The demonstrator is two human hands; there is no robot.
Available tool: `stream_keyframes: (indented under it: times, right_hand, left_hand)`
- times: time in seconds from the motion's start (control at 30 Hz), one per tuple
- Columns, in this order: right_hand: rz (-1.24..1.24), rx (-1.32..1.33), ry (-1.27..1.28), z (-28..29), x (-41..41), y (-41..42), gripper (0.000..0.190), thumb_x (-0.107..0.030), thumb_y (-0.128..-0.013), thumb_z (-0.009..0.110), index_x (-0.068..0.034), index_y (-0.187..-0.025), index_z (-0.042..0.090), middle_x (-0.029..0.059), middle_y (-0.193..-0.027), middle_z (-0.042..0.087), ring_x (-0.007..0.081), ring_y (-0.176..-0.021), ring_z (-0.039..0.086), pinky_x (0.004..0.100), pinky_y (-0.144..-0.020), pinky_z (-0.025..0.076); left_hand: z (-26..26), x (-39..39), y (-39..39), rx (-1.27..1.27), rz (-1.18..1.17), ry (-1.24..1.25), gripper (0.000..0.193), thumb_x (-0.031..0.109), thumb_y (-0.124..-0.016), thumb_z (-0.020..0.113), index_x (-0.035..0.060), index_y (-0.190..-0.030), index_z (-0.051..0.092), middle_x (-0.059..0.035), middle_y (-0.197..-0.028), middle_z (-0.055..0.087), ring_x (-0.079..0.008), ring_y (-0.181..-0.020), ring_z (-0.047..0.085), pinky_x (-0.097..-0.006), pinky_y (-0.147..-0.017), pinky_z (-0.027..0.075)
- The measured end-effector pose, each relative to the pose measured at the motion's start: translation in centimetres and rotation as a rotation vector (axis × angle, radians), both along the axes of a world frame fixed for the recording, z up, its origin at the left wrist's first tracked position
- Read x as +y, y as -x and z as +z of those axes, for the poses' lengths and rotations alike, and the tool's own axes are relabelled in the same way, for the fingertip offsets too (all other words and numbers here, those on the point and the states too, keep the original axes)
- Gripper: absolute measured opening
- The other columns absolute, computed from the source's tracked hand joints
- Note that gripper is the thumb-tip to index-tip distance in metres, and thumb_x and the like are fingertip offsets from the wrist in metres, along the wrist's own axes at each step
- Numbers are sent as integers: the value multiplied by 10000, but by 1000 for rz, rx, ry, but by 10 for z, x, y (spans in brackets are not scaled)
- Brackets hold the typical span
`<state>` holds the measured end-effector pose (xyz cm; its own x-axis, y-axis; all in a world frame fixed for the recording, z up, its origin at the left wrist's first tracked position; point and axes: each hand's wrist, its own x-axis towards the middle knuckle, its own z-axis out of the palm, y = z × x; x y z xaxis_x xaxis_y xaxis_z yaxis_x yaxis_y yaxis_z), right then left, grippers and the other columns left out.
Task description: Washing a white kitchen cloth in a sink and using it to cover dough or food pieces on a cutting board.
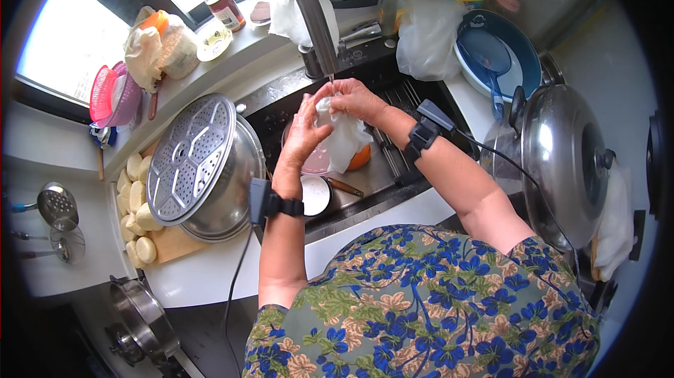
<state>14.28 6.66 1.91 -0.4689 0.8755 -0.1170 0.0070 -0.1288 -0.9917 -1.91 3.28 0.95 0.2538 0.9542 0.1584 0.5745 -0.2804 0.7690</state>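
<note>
Under the sink faucet (318,30), my right hand (358,99) pinches a wet-looking white cloth (343,138) by its upper part, and the rest hangs down. My left hand (305,133) is against the cloth's left side, thumb and fingers spread around its edge; whether it grips the cloth is unclear. Below, in the black-rimmed sink (363,191), a pinkish bowl (314,159) is partly covered by my left hand and the cloth. An orange object (360,158) peeks out behind the cloth. A small pan with a wooden handle (345,187) holds white liquid.
Left of the sink, a perforated steamer tray (192,157) leans on a steel pot (239,188), beside pale dough pieces (138,196) on a wooden board (179,244). At right stand a large lidded pot (558,167) and a blue basin (518,36) with a ladle. Cables trail from both wrist straps.
</note>
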Motion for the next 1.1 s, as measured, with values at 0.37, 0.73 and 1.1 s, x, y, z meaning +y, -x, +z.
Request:
stream_keyframes:
  times: [0.37, 0.73, 1.1]
  right_hand:
    - [107, -701, -162, -3, -10, -7, 343, -184, -481, 689, -51, -791, 628, 109, -726, 619, 228, -723, 596, 310, -672, 454]
    - [-393, -52, 47, -23, -6, -24, 120, -130, -708, 526, -30, -671, 582, 24, -578, 552, 106, -502, 531, 268, -444, 433]
    - [-272, 38, 83, -5, -12, -12, 203, -226, -808, 514, -27, -821, 550, 2, -672, 522, 66, -576, 496, 200, -525, 431]
  left_hand:
    - [16, 4, 5, -1061, -87, 595, 150, 119, -748, 586, 22, -858, 617, -55, -775, 619, -104, -669, 568, -227, -633, 448]
    - [7, -1, 40, -1343, 100, 502, 89, 100, -752, 598, 74, -798, 527, -62, -829, 595, -178, -782, 591, -287, -697, 496]
    - [-23, -9, 55, -1265, 54, 626, 334, 79, -714, 586, 40, -1024, 469, -106, -957, 548, -205, -904, 543, -318, -773, 459]
